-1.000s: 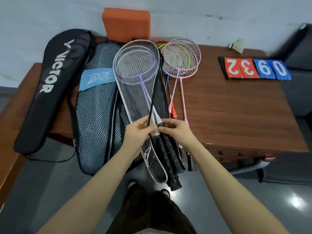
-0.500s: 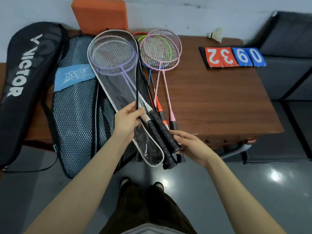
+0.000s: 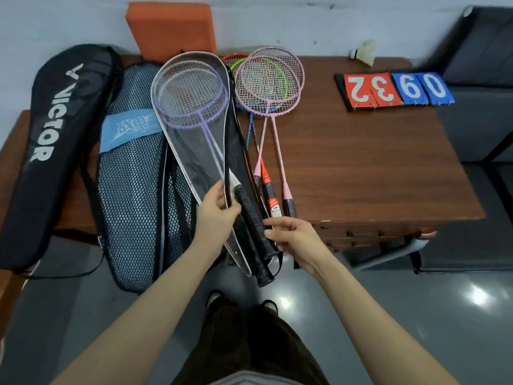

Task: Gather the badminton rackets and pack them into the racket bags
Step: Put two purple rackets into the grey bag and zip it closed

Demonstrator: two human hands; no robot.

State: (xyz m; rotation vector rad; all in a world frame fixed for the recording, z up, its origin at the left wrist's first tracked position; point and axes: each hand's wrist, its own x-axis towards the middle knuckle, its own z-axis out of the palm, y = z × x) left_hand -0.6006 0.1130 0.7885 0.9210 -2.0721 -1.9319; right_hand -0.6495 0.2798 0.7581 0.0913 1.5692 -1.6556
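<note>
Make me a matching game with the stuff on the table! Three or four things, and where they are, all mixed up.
Things:
1. shuttlecock
2. black VICTOR bag
3. score cards
4. purple rackets

Places:
A. inside the clear bag
B. far left, hanging off the table
C. back edge, by the wall
D. flat on the table's right part

Pairs: 1-C, 2-B, 3-D, 4-A

i see even, soft indoor light, glare spots on the glossy floor (image 3: 472, 297), wide-angle bending at edges, slight softness.
</note>
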